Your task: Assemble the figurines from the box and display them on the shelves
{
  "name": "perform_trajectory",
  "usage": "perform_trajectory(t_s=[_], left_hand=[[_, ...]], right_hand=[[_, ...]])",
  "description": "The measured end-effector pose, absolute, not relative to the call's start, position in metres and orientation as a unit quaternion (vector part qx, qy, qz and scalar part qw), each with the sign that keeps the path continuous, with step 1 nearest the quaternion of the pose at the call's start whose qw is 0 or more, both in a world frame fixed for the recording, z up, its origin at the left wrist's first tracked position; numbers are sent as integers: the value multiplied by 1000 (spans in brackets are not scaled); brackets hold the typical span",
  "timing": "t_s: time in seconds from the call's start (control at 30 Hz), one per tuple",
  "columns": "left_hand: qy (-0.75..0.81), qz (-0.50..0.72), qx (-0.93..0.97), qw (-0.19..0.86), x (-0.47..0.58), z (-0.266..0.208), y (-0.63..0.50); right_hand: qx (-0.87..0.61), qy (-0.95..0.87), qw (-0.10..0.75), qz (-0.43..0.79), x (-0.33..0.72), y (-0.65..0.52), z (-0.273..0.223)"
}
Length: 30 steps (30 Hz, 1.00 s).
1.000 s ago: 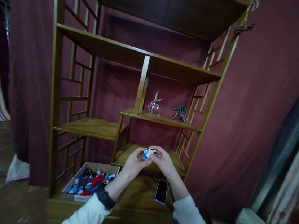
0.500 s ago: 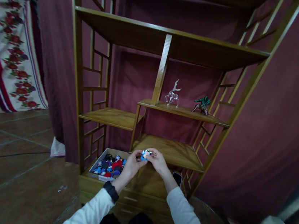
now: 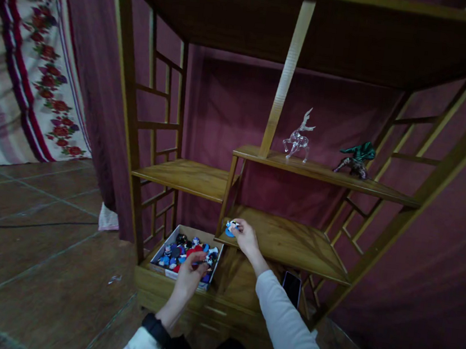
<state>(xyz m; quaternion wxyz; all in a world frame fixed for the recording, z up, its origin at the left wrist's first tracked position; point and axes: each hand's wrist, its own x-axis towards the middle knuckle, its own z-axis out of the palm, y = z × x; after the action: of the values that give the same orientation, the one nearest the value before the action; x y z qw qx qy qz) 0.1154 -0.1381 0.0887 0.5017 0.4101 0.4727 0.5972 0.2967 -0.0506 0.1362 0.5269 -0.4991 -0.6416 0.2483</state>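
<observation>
Your right hand point(image 3: 246, 238), arm stretched forward, pinches the little blue-and-white toy point(image 3: 230, 229) by the front left corner of the low shelf point(image 3: 284, 237). Your left hand point(image 3: 190, 274), fingers bent and apart, is at the box point(image 3: 199, 233), its marks too small to read.

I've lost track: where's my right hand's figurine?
Near the head view's centre, the figurine is at the front left corner of the lower shelf, just right of the box.
</observation>
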Motion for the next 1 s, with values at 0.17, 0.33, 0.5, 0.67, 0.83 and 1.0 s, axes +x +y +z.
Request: perform_trajectory(t_s=[0.17,0.33,0.5,0.67,0.83,1.0], left_hand=[[486,588,386,520,112,74,-137],[486,568,389,539,113,65,-138],[491,560,388,544,106,54,-139],[498,562,376,543,97,46,-136],[496,566,358,553,96,41,-131],[504,596,304,546,80,32,-116]], right_hand=[[-501,-665,498,243,304,-47,130],[-475,-684,491,256,307,-49,133],[-471,-696,485,240,307,-51,134],[-480,-715,476,180,307,-56,135],[-491,-731,448,156,304,-66,143],[-500,-706,468,179,302,-80,154]])
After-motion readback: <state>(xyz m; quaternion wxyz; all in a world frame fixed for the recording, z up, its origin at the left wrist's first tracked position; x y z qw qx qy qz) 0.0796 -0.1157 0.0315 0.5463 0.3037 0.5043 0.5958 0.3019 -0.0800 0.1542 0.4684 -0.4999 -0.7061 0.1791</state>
